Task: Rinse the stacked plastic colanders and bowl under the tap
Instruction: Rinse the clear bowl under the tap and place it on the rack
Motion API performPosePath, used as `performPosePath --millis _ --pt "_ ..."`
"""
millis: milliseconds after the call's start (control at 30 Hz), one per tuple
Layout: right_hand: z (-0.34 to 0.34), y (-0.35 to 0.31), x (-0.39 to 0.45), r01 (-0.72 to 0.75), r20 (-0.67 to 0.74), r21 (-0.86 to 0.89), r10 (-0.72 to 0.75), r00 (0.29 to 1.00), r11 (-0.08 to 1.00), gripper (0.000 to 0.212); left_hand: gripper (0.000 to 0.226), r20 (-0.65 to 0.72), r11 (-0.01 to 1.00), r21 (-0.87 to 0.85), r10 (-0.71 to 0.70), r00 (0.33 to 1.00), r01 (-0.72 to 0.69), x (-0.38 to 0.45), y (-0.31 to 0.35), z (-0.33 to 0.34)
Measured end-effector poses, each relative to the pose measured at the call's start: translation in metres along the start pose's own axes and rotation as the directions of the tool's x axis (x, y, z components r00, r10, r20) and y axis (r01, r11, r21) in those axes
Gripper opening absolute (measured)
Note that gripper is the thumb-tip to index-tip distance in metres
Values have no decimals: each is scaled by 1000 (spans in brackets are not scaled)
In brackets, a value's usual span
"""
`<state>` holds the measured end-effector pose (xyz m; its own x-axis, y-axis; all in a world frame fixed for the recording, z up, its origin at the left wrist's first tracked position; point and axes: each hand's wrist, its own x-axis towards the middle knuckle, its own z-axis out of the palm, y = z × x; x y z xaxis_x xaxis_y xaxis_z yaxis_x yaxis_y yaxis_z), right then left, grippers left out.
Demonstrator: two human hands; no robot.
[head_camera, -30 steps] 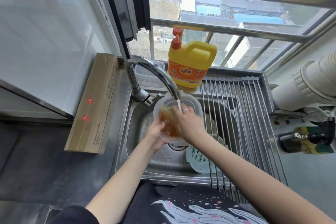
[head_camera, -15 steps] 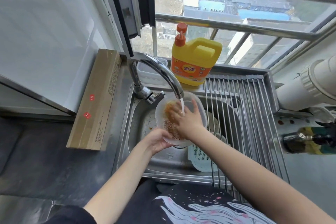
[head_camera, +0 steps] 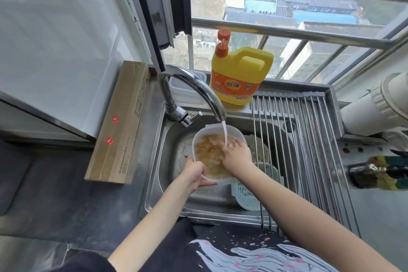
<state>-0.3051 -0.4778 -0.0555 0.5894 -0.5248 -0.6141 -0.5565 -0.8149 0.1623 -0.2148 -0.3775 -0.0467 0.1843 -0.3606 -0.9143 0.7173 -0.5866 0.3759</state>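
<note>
A clear plastic bowl (head_camera: 212, 137) with orange-brown water in it is held over the steel sink (head_camera: 170, 174), right under the running tap (head_camera: 198, 88). My left hand (head_camera: 195, 174) grips the bowl's near left rim. Inside the bowl lies my right hand (head_camera: 237, 153), fingers spread under the stream, with a ring on one finger. A pale green colander (head_camera: 249, 194) lies in the sink under my right forearm. A white colander (head_camera: 259, 150) rests behind it, partly hidden by the rack bars.
A yellow detergent jug (head_camera: 240, 77) stands on the sink's back ledge. A roll-up steel drying rack (head_camera: 309, 150) covers the sink's right half. A long cardboard box (head_camera: 123, 121) leans at the left. A dark bottle (head_camera: 375, 172) lies on the right counter.
The bowl has lowered slightly and holds more brownish water. My left hand moved from under the bowl to its near rim. My right hand keeps rubbing inside.
</note>
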Motion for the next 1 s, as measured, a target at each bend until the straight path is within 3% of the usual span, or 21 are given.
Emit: performPosePath --millis 133,300,367,433,533,600,700,767,867,933,1000 --pt "4 -8 -5 -89 135 -131 107 985 987 66 53 -129 982 143 143 981 -124 5 -6 3" --pt "10 -22 -13 -25 270 -269 100 958 963 67 51 -162 885 363 370 915 -293 3 -7 3" --pt "14 -20 -14 32 292 -210 31 956 977 62 55 -152 846 414 428 891 -336 4 -10 1" --pt "19 -16 -17 147 289 -42 -129 949 988 57 59 -173 826 445 459 871 -347 9 -13 -6" --pt "21 -5 -26 268 217 189 -307 927 945 57 65 -191 851 423 420 887 -312 21 -17 -21" --pt "23 2 -30 296 188 270 -351 917 916 60 68 -186 884 358 384 904 -302 23 -20 -27" --pt "25 -1 -28 199 -29 99 -197 980 975 70 67 -177 926 195 358 917 -324 19 -18 -24" --pt "25 -16 -24 120 -104 141 -106 989 983 78 65 -168 926 131 372 913 -353 16 -13 -18" --pt "16 -25 -24 262 54 324 -295 954 909 76 69 -173 920 95 392 904 -381 20 -12 -21" --pt "12 -10 -23 333 98 228 -362 927 915 74 71 -167 935 79 355 920 -346 21 -15 -25" --pt "16 2 -20 293 -16 -13 -293 956 956 82 73 -129 939 37 343 930 -341 20 -15 -27"
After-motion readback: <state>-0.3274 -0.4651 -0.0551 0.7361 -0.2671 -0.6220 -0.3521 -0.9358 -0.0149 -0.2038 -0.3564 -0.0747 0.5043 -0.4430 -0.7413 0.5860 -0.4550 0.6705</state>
